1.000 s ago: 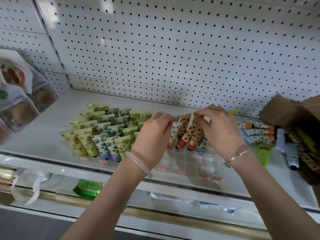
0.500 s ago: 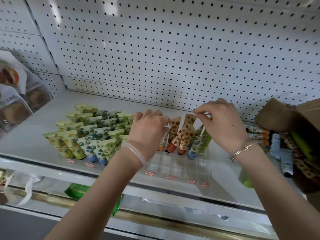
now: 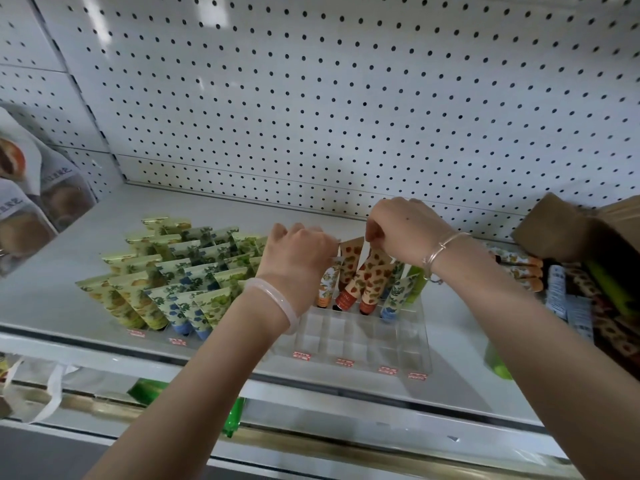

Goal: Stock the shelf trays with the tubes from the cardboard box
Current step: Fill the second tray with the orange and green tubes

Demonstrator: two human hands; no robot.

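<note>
A clear divided tray (image 3: pixel 349 341) stands on the white shelf, its back row holding several upright tubes. My right hand (image 3: pixel 403 230) pinches the top of an orange strawberry-print tube (image 3: pixel 372 271) in that row. Beside it, my left hand (image 3: pixel 299 256) has curled fingers at the crimped top of a white orange-print tube (image 3: pixel 327 284). A second tray to the left is full of green and blue leaf-print tubes (image 3: pixel 180 271). The cardboard box (image 3: pixel 588 233) lies at the far right with more tubes (image 3: pixel 526 268) spilling from it.
A white pegboard wall (image 3: pixel 346 98) backs the shelf. Packaged goods (image 3: pixel 38 202) hang at the far left. A green tube (image 3: pixel 498 365) lies on the shelf right of the tray. The shelf's front rail (image 3: pixel 311 389) runs below, with green items on the lower level.
Both hands have shifted slightly right and back along the tray's rear row, staying on the tube tops. The camera has tilted, so the shelf sits lower in view.
</note>
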